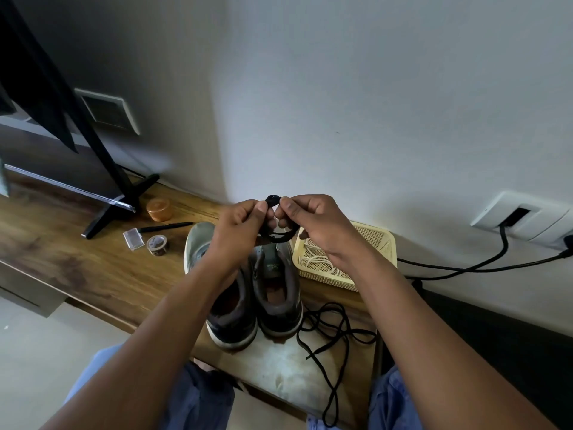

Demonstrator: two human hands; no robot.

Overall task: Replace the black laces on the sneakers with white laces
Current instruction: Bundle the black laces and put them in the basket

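Two grey sneakers [273,293] stand side by side on the wooden table [93,268], heels toward me. Above their toes my left hand [240,226] and my right hand [313,221] both pinch a coiled black lace [276,235], its loops hanging between my fingers. A second black lace [336,333] lies loose and tangled on the table to the right of the sneakers, one end trailing over the front edge. White laces [316,262] lie in a cream plastic basket [376,243] behind the right sneaker.
A black stand [108,193] rises at the left, with an orange jar [159,209], a pen [167,226], a tape roll [157,244] and a small clear box [133,238] near it. Black cables [465,268] run from a wall socket [524,217] at the right.
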